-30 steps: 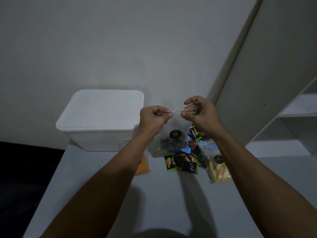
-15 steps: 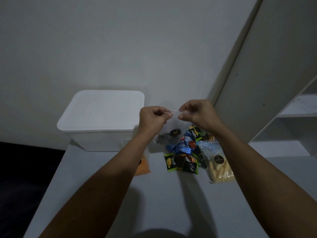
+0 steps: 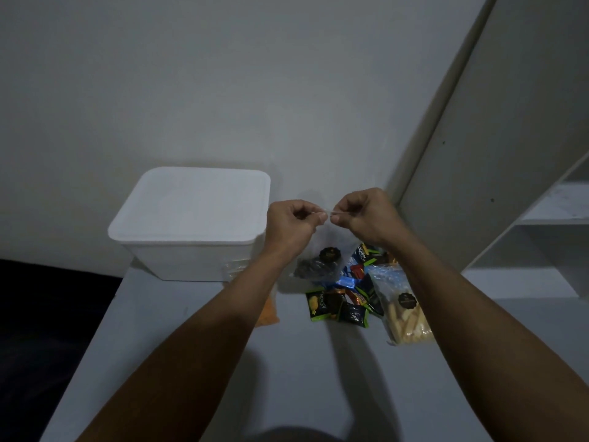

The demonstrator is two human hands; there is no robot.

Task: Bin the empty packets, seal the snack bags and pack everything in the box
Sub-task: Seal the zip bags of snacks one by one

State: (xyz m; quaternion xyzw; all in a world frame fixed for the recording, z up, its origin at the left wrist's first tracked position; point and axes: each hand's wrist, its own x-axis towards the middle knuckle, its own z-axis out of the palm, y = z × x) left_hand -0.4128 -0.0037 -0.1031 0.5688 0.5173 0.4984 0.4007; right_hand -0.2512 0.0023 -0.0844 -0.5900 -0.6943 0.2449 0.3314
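Note:
My left hand (image 3: pixel 291 223) and my right hand (image 3: pixel 363 215) pinch the top strip of a clear snack bag (image 3: pixel 320 260) with dark pieces and a black round label; the bag hangs above the table. The two pinches sit almost touching near the strip's middle. Below lies a pile of small packets (image 3: pixel 342 301), green, blue and black. To its right a clear bag of pale sticks (image 3: pixel 403 309) lies flat. An orange snack bag (image 3: pixel 269 311) shows partly under my left forearm. The white lidded box (image 3: pixel 191 224) stands at the left.
The grey table (image 3: pixel 302 378) ends at a dark drop on the left. A white shelf unit (image 3: pixel 548 237) stands at the right, with a slanted white panel behind it. A plain wall is at the back.
My right hand has slid left along the bag's top strip toward my left hand, closing the gap between the two pinches. The bag hangs a little lower and more to the left.

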